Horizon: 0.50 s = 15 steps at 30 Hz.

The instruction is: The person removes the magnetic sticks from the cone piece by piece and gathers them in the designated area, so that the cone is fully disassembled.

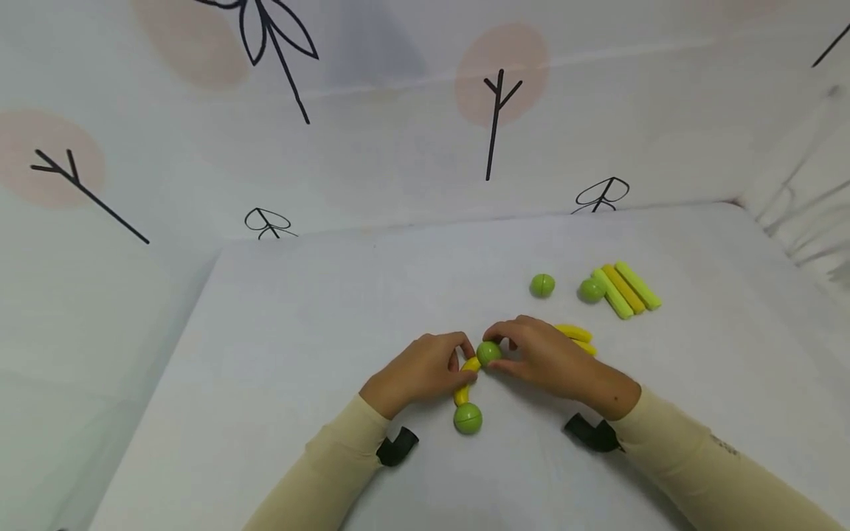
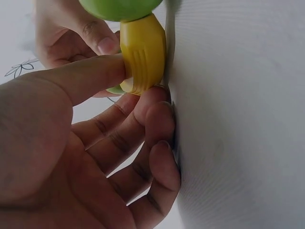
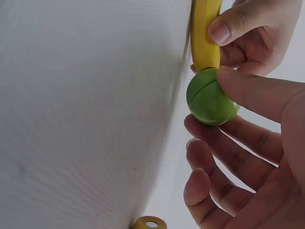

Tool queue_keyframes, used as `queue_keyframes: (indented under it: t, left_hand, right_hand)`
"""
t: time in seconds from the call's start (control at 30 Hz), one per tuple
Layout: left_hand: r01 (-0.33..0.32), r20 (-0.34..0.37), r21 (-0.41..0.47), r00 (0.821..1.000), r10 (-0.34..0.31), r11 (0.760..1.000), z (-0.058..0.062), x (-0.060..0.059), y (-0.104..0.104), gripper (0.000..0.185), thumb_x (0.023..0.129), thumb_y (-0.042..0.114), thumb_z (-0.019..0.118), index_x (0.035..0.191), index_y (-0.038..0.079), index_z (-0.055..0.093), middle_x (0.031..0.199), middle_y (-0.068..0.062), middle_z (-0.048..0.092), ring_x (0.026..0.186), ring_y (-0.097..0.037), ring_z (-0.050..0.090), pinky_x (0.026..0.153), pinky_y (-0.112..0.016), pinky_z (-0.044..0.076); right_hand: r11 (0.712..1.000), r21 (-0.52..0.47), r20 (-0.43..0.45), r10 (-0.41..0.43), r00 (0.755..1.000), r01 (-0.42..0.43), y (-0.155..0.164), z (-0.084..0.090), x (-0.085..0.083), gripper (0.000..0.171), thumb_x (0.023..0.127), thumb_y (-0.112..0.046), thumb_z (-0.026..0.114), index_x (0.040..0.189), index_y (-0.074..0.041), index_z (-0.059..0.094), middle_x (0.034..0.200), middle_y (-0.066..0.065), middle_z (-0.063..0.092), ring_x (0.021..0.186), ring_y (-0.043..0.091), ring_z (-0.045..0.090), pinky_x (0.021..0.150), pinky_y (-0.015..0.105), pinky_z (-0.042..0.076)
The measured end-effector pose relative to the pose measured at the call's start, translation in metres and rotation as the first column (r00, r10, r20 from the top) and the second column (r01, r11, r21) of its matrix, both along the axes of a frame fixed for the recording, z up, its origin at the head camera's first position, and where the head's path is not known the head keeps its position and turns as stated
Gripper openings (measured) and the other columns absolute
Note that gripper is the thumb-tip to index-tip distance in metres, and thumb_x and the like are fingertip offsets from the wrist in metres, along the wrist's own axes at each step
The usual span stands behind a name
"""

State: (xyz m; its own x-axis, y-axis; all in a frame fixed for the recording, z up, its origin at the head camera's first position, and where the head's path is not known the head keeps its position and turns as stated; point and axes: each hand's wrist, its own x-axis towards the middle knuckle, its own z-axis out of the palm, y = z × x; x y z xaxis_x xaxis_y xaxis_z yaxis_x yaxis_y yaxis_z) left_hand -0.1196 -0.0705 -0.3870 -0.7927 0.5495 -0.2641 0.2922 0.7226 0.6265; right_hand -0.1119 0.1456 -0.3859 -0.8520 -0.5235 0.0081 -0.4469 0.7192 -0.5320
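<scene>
White cloth printed with thin black twigs and pale pink circles [image 1: 501, 74] hangs behind and beside a counter [image 1: 319, 324] covered in plain white fabric. Two cream-sleeved arms reach over the counter's near edge, each with a small black strap at the wrist.

At the middle of the counter the left hand [image 1: 418, 372] pinches a short yellow plastic rod [image 1: 467, 380] between thumb and fingers; the left wrist view shows the rod's ribbed end [image 2: 142, 52] held by the thumb, with the other fingers curled against the cloth. The right hand [image 1: 547, 354] grips a small green plastic ball [image 1: 488, 352] with thumb and fingertips and holds it against the rod's far end, the two touching in the right wrist view [image 3: 209, 101]. A second green ball [image 1: 468, 418] sits at the rod's near end.

Just behind the right hand lie two more yellow rods [image 1: 575, 333]. Farther right, three rods lie side by side, two lime and one orange-yellow [image 1: 626, 289], with a green ball [image 1: 591, 290] touching them and another green ball [image 1: 542, 285] near it.
</scene>
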Motion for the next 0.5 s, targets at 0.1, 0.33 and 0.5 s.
queue_keyframes:
  t: [0.1,0.33,0.5]
  left_hand:
    - [0.002,-0.003,0.004,1.0,-0.002,1.0,-0.0006,0.0001,-0.0014,0.022,0.093,0.025,0.071,0.112,0.014,0.064,0.067,0.005,0.056,0.056,-0.007,0.048,0.053,-0.02,0.037]
    - [0.011,0.013,0.032,1.0,-0.012,0.999,-0.0026,0.0009,-0.0028,0.019,0.094,0.022,0.071,0.11,0.016,0.063,0.068,0.004,0.055,0.057,-0.007,0.047,0.055,-0.02,0.036]
    - [0.03,0.003,0.034,1.0,-0.03,0.999,-0.0024,0.0009,-0.003,0.018,0.093,0.021,0.071,0.109,0.016,0.063,0.067,0.005,0.054,0.057,-0.007,0.046,0.055,-0.02,0.036]
  right_hand:
    - [1.0,0.011,-0.012,-0.003,1.0,0.003,-0.0008,0.0009,0.001,0.034,0.084,-0.018,0.082,0.114,-0.011,0.07,0.107,-0.001,0.071,0.091,0.013,0.061,0.08,0.033,0.054]
    - [0.999,0.03,0.013,-0.016,1.0,0.016,-0.0018,0.0041,0.004,0.034,0.084,-0.018,0.082,0.116,-0.012,0.069,0.108,-0.002,0.07,0.092,0.013,0.059,0.081,0.032,0.054]
    - [0.999,0.039,0.0,-0.006,1.0,0.006,0.0,0.0049,0.0061,0.034,0.084,-0.019,0.082,0.115,-0.012,0.069,0.107,-0.003,0.069,0.091,0.012,0.059,0.08,0.031,0.053]
